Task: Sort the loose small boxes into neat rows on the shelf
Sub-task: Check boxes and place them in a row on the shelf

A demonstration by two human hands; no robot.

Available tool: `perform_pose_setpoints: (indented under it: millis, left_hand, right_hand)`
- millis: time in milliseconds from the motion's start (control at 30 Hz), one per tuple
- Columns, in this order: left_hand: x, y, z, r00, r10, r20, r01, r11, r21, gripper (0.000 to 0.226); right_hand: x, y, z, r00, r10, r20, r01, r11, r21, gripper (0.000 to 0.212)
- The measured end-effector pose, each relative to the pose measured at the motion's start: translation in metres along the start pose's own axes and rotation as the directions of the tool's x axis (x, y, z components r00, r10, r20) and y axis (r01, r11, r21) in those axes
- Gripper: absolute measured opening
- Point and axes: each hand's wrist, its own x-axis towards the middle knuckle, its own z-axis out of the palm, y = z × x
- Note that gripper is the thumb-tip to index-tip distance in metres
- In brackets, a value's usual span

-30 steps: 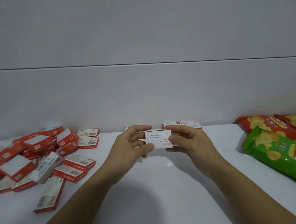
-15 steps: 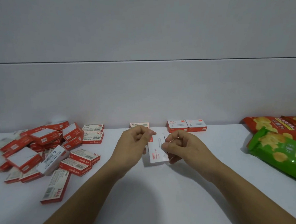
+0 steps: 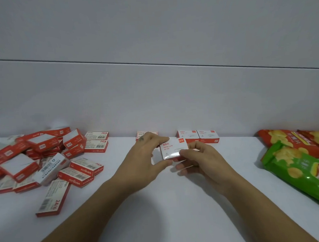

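Both hands pinch one closed paper clip box (image 3: 172,149): left hand (image 3: 144,158) at its left edge, right hand (image 3: 203,159) at its right, label facing up. Two matching boxes (image 3: 198,135) sit against the grey wall (image 3: 153,93) just behind. Loose pile (image 3: 37,158) on the left of the white shelf (image 3: 159,204), chip bags (image 3: 301,170) on the right.

We've got the heap of boxes (image 3: 37,158) at far left on the shelf (image 3: 159,204), a lone box (image 3: 52,198) in front of it. In the centre, the paper-clip box (image 3: 173,149) is pinched between our left hand (image 3: 144,158) and right hand (image 3: 201,159). Behind it, by the wall, a pair of boxes (image 3: 189,136) touch side by side. At far right, the front chip bag (image 3: 301,170) overlaps the rear chip bags (image 3: 292,138).
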Motion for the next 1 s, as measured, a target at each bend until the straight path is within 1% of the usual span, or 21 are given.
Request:
perform_pose_setpoints:
  millis: [33, 67, 100, 133, 233, 300, 367, 433, 467, 533, 633, 667, 767, 800, 900, 1000]
  left_hand:
    - [0.0, -0.002, -0.001, 1.0, -0.001, -0.009, 0.001, 1.0, -0.014, 0.057]
    - [0.001, -0.003, -0.001, 1.0, -0.007, -0.016, 0.007, 0.999, -0.033, 0.057]
    - [0.001, -0.004, -0.002, 1.0, -0.022, -0.022, 0.021, 0.998, -0.054, 0.056]
    - [0.001, -0.004, -0.002, 0.999, -0.041, -0.029, 0.039, 0.996, -0.079, 0.055]
    - [0.002, -0.004, -0.002, 0.995, -0.085, -0.046, 0.078, 0.989, -0.128, 0.055]
    - [0.002, -0.004, -0.002, 0.996, -0.074, -0.041, 0.068, 0.989, -0.129, 0.053]
    - [0.002, -0.003, -0.002, 0.997, -0.067, -0.033, 0.062, 0.989, -0.133, 0.051]
    - [0.001, -0.002, -0.001, 0.997, -0.075, -0.017, 0.072, 0.988, -0.138, 0.051]
    - [0.001, -0.001, 0.0, 0.996, -0.084, -0.004, 0.083, 0.987, -0.136, 0.052]
    - [0.0, 0.0, 0.002, 0.995, -0.099, 0.026, 0.101, 0.99, -0.096, 0.055]
    - [-0.002, 0.0, 0.005, 0.994, -0.086, 0.067, 0.086, 0.996, 0.006, 0.058]
    - [-0.002, 0.0, 0.005, 0.994, -0.079, 0.081, 0.077, 0.997, 0.03, 0.057]
    - [-0.002, -0.002, 0.006, 0.993, -0.048, 0.11, 0.041, 0.997, 0.066, 0.05]
    - [-0.002, -0.003, 0.007, 0.993, -0.038, 0.116, 0.03, 0.997, 0.069, 0.048]
    - [-0.002, -0.003, 0.008, 0.989, -0.027, 0.143, 0.012, 0.995, 0.103, 0.046]
    - [-0.002, -0.003, 0.008, 0.986, -0.018, 0.164, -0.006, 0.99, 0.143, 0.046]
  right_hand:
    - [0.0, 0.001, -0.001, 0.996, -0.064, -0.056, 0.057, 0.991, -0.119, 0.023]
    - [0.001, 0.002, -0.001, 0.984, -0.152, -0.094, 0.123, 0.957, -0.262, 0.032]
    - [0.001, 0.003, -0.002, 0.967, -0.237, -0.098, 0.183, 0.905, -0.384, 0.043]
    - [0.001, 0.003, -0.002, 0.949, -0.306, -0.075, 0.237, 0.851, -0.469, 0.051]
    - [0.001, 0.004, -0.006, 0.907, -0.421, -0.018, 0.328, 0.734, -0.594, 0.059]
    - [0.002, 0.005, -0.01, 0.878, -0.479, 0.022, 0.378, 0.662, -0.647, 0.061]
    - [0.003, 0.006, -0.013, 0.837, -0.538, 0.102, 0.443, 0.556, -0.703, 0.056]
    - [0.004, 0.007, -0.015, 0.805, -0.567, 0.176, 0.483, 0.454, -0.749, 0.047]
    - [0.005, 0.007, -0.016, 0.806, -0.562, 0.187, 0.478, 0.431, -0.765, 0.044]
    - [0.008, 0.007, -0.021, 0.825, -0.539, 0.172, 0.44, 0.42, -0.794, 0.04]
    - [0.015, 0.009, -0.03, 0.857, -0.502, 0.117, 0.34, 0.379, -0.86, 0.033]
    - [0.018, 0.01, -0.034, 0.866, -0.493, 0.082, 0.301, 0.383, -0.873, 0.031]
    - [0.026, 0.012, -0.042, 0.907, -0.415, -0.063, 0.16, 0.481, -0.862, 0.027]
    - [0.028, 0.013, -0.044, 0.914, -0.395, -0.095, 0.124, 0.495, -0.86, 0.027]
    - [0.033, 0.017, -0.048, 0.903, -0.418, -0.105, 0.094, 0.43, -0.898, 0.027]
    - [0.034, 0.02, -0.046, 0.903, -0.421, -0.088, 0.094, 0.393, -0.915, 0.028]
